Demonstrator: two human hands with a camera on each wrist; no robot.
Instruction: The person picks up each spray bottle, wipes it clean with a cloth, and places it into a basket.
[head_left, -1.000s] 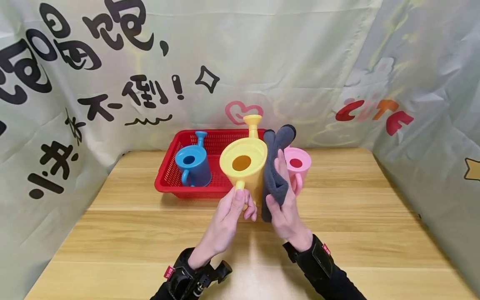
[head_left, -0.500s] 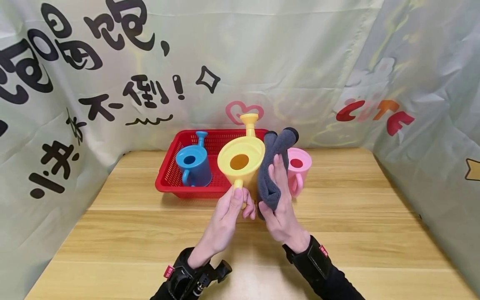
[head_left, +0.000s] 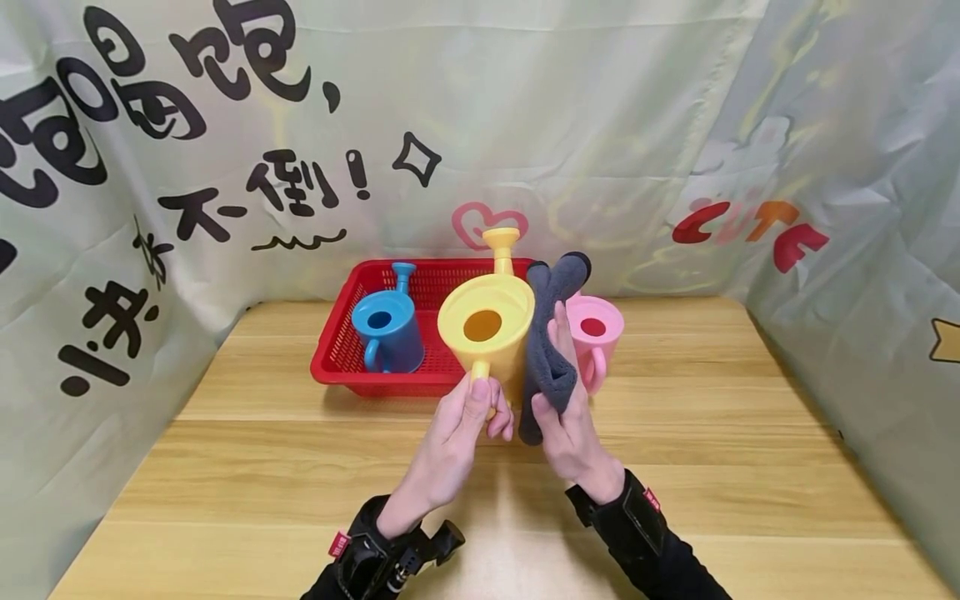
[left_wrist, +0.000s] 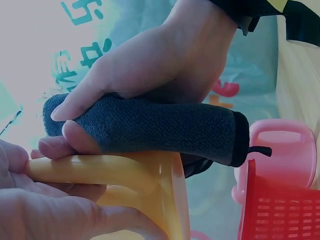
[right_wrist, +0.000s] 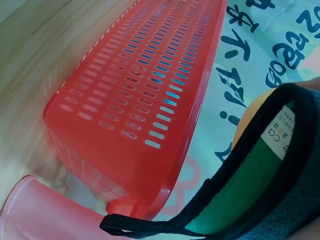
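Observation:
My left hand point(head_left: 453, 429) grips the handle of a yellow watering can point(head_left: 510, 362), held above the table with its spout pointing away. Against the can's right side, my right hand point(head_left: 577, 429) holds a folded dark grey cloth point(head_left: 546, 346), its fingers stretched along it. The left wrist view shows the right thumb lying over the cloth point(left_wrist: 165, 125), beside the can's handle point(left_wrist: 95, 169). In the right wrist view the cloth's green inner face point(right_wrist: 250, 185) and black edging show, and most of the yellow can is hidden.
Behind the can stands a red perforated basket point(head_left: 375, 382) with a blue watering can point(head_left: 397, 337) in it. To its right a pink watering can point(head_left: 596, 354) stands on the wooden table point(head_left: 712, 417). A printed fabric sheet point(head_left: 600, 125) hangs behind.
The right hand and cloth shifted slightly left and toward me, then back up and right along the can's side. The yellow can moved a little left and returned; the left hand keeps its grip.

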